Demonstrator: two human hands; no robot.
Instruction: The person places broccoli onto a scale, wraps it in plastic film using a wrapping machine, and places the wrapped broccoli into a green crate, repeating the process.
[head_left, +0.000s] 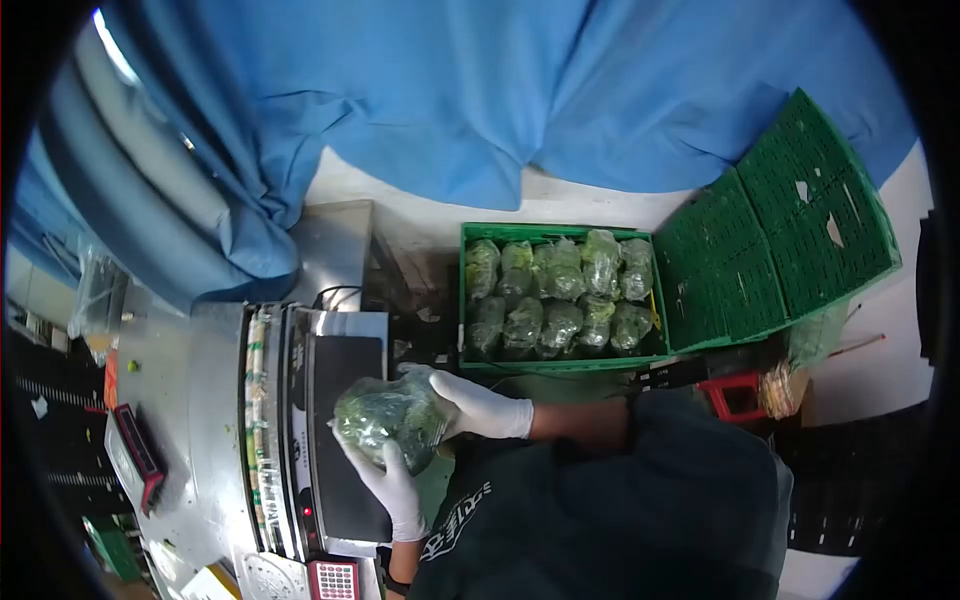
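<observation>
A green, leafy-looking bundle point(392, 420) in clear film is held between two gloved hands, over the right edge of the dark plate point(350, 365) of a wrapping machine; whether it touches the plate cannot be told. Directions run from the bundle, twelve being the top of the view. The left hand point(392, 488) has its grip round the lower side, at six, thumb on the near face; the right hand point(482, 408) has its grip closed against the side toward three. The bundle and the left hand cover part of the plate.

At nine, just past the plate, a roll of patterned film point(258, 430) stretches along the machine, with a small red light point(307, 511) glowing toward half past seven. Beyond it lies the metal bench point(170, 360), where a red-framed display point(140, 455) stands near its far edge. A red keypad point(333, 580) lies close to seven.

At two, a green crate point(600, 362) holds two rows of film-wrapped bundles point(562, 270), with a large green panel point(780, 240) tilted outward along its right side. The right forearm passes just below the crate, and the dark shirt point(620, 510) blocks the view from four to five. A red plastic object point(738, 398) shows at three, partly hidden. Between eleven and twelve is a metal surface point(335, 235), and blue curtains point(430, 90) hang across twelve.
</observation>
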